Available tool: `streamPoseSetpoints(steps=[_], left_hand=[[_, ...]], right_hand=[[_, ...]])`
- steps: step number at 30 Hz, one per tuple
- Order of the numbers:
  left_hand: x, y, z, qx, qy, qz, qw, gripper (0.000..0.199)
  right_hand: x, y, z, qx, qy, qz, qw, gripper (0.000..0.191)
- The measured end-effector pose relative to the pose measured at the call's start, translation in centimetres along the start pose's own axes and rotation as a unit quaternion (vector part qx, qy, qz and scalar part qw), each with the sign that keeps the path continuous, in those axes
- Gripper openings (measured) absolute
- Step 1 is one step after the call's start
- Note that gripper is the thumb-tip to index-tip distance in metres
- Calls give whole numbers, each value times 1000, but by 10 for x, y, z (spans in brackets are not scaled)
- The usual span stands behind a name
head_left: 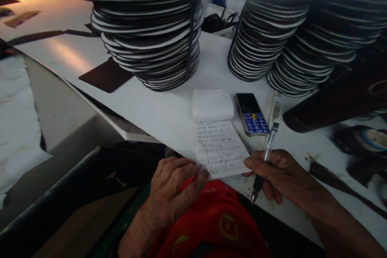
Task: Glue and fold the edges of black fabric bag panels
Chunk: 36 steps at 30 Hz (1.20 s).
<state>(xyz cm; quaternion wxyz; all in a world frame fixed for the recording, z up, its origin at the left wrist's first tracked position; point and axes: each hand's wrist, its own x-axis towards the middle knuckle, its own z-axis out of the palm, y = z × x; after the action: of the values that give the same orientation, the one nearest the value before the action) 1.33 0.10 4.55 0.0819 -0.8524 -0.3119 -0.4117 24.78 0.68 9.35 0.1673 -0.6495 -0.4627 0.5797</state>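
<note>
A small notepad lies at the front edge of the white table, its top leaf flipped back and its page covered in handwriting. My left hand is at the lower left corner, fingers curled and thumb against the page edge. My right hand holds a clear-barrelled pen between thumb and fingers, its dark tip pointing down towards me. The thumb and fingertips of that hand also meet the page's right edge. Just beyond the pen is a keypad mobile phone with blue keys, lying face up.
A tall stack of black, white-edged round pieces rises behind the notepad. More such stacks lean at the right, near a dark cylinder. A dark flat piece lies on the white table. A black-rimmed bin is below left.
</note>
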Motion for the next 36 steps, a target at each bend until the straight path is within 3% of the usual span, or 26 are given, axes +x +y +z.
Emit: streamPoseSetpoints(steps=[14,36], left_hand=[[0,1,-4,7,-11,1,1000,9],[-4,-3,-1,-3,-14,15,1000,13]], right_hand=[[-1,-1,-1,-39,12,15,999,45],[0,1,-4,-6,-27,-6,1000,34]])
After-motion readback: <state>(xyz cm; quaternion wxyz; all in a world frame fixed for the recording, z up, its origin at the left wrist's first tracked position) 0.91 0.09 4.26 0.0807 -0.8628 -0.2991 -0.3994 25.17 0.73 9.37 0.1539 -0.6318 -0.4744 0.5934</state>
